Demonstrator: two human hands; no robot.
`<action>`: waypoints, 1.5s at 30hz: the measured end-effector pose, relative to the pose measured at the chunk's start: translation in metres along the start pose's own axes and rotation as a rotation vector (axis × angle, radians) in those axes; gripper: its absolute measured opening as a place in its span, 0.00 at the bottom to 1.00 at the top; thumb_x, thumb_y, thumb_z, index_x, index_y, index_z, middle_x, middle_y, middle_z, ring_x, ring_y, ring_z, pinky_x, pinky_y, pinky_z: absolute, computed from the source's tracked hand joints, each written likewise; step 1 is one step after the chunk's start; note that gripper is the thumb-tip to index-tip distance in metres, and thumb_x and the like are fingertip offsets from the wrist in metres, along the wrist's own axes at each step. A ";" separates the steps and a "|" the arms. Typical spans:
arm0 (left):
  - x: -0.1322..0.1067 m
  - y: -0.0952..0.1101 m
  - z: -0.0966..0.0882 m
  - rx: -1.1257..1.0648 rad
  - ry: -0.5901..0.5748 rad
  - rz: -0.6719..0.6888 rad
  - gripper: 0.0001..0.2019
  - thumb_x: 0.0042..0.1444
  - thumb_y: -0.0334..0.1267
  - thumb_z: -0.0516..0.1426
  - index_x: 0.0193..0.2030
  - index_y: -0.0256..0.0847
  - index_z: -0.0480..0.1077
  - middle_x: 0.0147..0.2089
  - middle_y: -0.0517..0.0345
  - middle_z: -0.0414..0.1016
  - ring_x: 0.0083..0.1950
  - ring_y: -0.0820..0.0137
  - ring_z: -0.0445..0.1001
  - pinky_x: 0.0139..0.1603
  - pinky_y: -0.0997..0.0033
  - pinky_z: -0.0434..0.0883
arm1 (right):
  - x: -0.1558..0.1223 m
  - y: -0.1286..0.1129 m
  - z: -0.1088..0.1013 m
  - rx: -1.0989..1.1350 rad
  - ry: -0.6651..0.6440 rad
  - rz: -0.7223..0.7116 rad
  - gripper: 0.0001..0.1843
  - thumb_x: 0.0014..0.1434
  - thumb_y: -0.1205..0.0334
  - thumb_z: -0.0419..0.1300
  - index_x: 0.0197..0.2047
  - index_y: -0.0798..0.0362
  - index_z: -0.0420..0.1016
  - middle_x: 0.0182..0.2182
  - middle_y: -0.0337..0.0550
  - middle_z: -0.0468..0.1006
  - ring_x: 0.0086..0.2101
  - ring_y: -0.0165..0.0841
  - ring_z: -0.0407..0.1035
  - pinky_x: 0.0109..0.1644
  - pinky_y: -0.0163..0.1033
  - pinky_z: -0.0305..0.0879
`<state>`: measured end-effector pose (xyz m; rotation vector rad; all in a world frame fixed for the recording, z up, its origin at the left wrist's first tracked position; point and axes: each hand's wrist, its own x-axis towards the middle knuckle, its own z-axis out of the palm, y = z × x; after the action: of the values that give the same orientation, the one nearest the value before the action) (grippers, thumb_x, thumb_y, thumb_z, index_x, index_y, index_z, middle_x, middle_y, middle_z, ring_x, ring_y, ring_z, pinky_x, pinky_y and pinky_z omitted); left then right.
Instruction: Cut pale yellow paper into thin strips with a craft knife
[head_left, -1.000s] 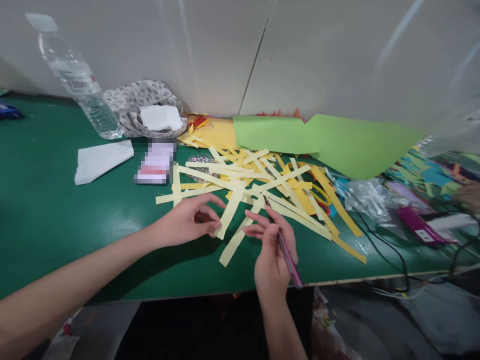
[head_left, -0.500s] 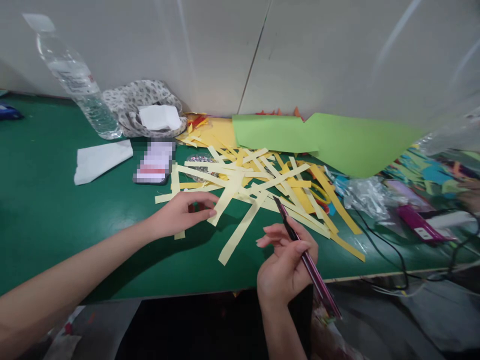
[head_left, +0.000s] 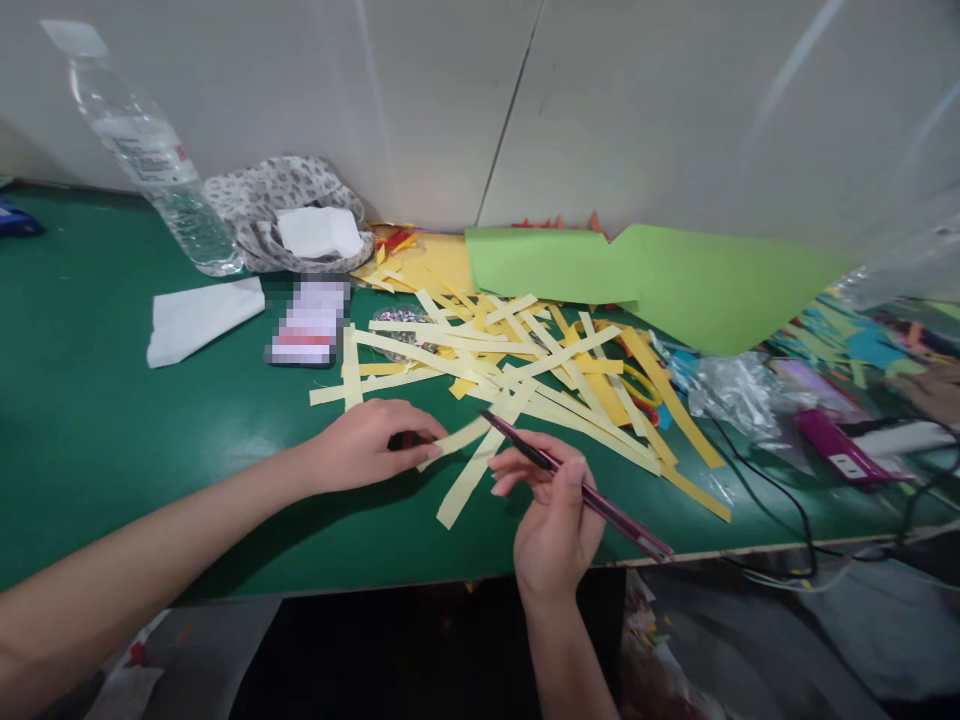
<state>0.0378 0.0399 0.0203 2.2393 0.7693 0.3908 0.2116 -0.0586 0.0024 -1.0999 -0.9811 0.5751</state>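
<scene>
My left hand [head_left: 369, 442] pinches the end of a pale yellow paper strip [head_left: 459, 437] just above the green table [head_left: 112, 420]. My right hand [head_left: 553, 505] is closed around a thin dark pink pen [head_left: 579, 487], which lies almost level with its tip pointing left toward that strip. Both hands are at the near edge of a loose pile of yellow paper strips [head_left: 525, 370]. Another pale strip [head_left: 480, 468] lies flat between the hands.
A clear water bottle [head_left: 146, 155] stands at the back left, beside a patterned cloth pouch [head_left: 289, 205], a white tissue [head_left: 199, 317] and a phone [head_left: 309, 325]. Green paper sheets [head_left: 645, 275] lie behind the pile. Crumpled plastic [head_left: 731, 395], a purple device [head_left: 836, 450] and black cables [head_left: 780, 500] sit right.
My right hand moved back left toward the pile and turned the pen from steeply tilted to nearly level. My left hand pulled its strip lower and more sideways.
</scene>
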 end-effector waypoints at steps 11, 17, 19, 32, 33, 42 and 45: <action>0.000 -0.002 0.006 -0.371 0.644 0.156 0.05 0.56 0.34 0.60 0.39 0.42 0.75 0.32 0.59 0.77 0.32 0.74 0.73 0.31 0.75 0.70 | -0.005 -0.001 -0.001 0.017 0.127 -0.173 0.16 0.66 0.59 0.49 0.36 0.54 0.77 0.21 0.38 0.72 0.19 0.28 0.63 0.19 0.33 0.57; 0.009 -0.008 -0.003 -0.897 1.104 -0.088 0.15 0.50 0.37 0.65 0.46 0.45 0.74 0.31 0.63 0.74 0.27 0.79 0.70 0.28 0.80 0.69 | -0.004 0.000 -0.001 0.019 0.143 -0.148 0.17 0.66 0.59 0.49 0.37 0.54 0.77 0.21 0.38 0.72 0.18 0.27 0.62 0.19 0.33 0.57; 0.009 -0.007 -0.006 -1.013 1.136 -0.129 0.15 0.48 0.36 0.67 0.44 0.46 0.74 0.31 0.63 0.75 0.27 0.79 0.70 0.27 0.81 0.70 | -0.004 0.000 -0.001 0.022 0.149 -0.144 0.17 0.66 0.59 0.48 0.37 0.54 0.77 0.21 0.38 0.72 0.18 0.27 0.62 0.20 0.33 0.57; 0.002 -0.005 0.002 -0.261 0.128 -0.135 0.10 0.56 0.43 0.58 0.41 0.43 0.77 0.30 0.60 0.80 0.25 0.74 0.71 0.23 0.77 0.65 | -0.001 0.000 0.004 0.008 0.309 -0.106 0.15 0.64 0.57 0.51 0.36 0.54 0.75 0.21 0.38 0.71 0.19 0.28 0.62 0.21 0.34 0.58; 0.002 -0.005 0.002 -0.221 0.102 -0.139 0.10 0.57 0.43 0.58 0.41 0.43 0.77 0.30 0.60 0.79 0.26 0.74 0.72 0.24 0.77 0.65 | 0.000 0.000 0.005 0.014 0.324 -0.091 0.14 0.64 0.57 0.51 0.36 0.54 0.75 0.23 0.38 0.71 0.19 0.28 0.63 0.21 0.35 0.59; 0.003 -0.006 0.003 -0.129 0.216 -0.189 0.07 0.57 0.41 0.57 0.35 0.42 0.74 0.29 0.60 0.78 0.29 0.73 0.73 0.27 0.76 0.67 | 0.003 -0.002 0.008 -0.012 0.401 -0.080 0.12 0.63 0.61 0.53 0.49 0.51 0.71 0.31 0.38 0.73 0.20 0.26 0.64 0.27 0.37 0.64; 0.003 -0.009 0.004 -0.124 0.337 -0.249 0.07 0.56 0.42 0.58 0.37 0.42 0.73 0.29 0.61 0.78 0.28 0.73 0.73 0.27 0.76 0.67 | 0.005 -0.005 0.008 -0.063 0.405 -0.059 0.20 0.63 0.62 0.53 0.59 0.48 0.63 0.47 0.46 0.71 0.25 0.27 0.68 0.30 0.39 0.67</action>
<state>0.0382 0.0445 0.0114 1.9554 1.1520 0.6836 0.2063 -0.0523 0.0098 -1.1822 -0.6789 0.2581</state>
